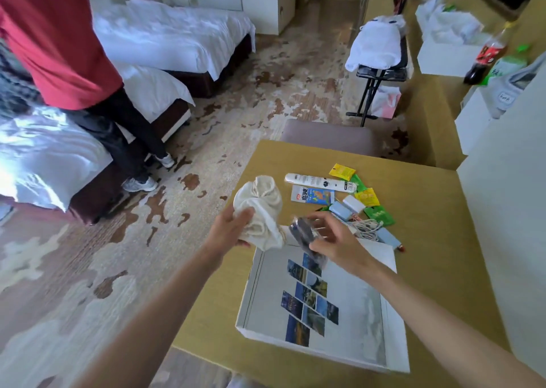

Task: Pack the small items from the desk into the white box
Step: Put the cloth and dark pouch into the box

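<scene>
Risk: left hand [233, 225] grip closed on bunched cream cloth [261, 207], right hand [331, 237] grip pinching a dark wrapped item [304, 234] loosely above the white box [319, 308], so either may slip onto the tabletop [437, 240].

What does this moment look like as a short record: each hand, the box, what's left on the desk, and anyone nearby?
left hand: holds a bundled cream cloth above the desk's left edge
right hand: grips a dark item in clear wrap over the box's far edge
white box: open on the desk, photo prints on its floor, no small items inside yet
left on desk: white tube, blue packet, yellow and green sachets, coiled cord
nearby: person in a red top standing by the beds
</scene>
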Tool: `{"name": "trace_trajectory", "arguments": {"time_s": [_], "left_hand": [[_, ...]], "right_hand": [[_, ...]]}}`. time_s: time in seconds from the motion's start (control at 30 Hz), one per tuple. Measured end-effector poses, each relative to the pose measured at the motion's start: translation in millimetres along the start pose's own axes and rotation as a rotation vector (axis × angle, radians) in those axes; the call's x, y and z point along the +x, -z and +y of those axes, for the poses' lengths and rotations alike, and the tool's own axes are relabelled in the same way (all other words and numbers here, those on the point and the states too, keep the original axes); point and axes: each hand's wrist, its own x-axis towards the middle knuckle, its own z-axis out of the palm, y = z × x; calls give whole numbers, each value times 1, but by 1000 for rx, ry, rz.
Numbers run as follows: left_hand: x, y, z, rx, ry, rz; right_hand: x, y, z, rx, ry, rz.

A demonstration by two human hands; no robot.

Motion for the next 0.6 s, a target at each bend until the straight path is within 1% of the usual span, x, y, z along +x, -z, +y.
{"name": "trace_trajectory", "arguments": {"time_s": [0.17,0.27,0.33,0.37,0.43,0.5,0.6], "left_hand": [[-36,11,-18,10,-1,41],[-46,15,-24,-4,16,28],[-48,17,-28,-15,29,12],[-48,17,-30,-15,35,8],[-46,17,-32,-11,36,14],[-42,17,-33,-16,28,24],[-37,16,-36,-26,25,-9]], "right_hand": [[-29,-41,33,-621,35,-231],[-37,-67,55,-827,63,-368],[-36,-78,65,-815,85,-437],[-36,-80,67,-743,61,-462],[-34,-78,68,-563,-52,-459],[-34,-75,70,-475,-124,-358],[-34,-83,76,-561,-135,-210]]}}
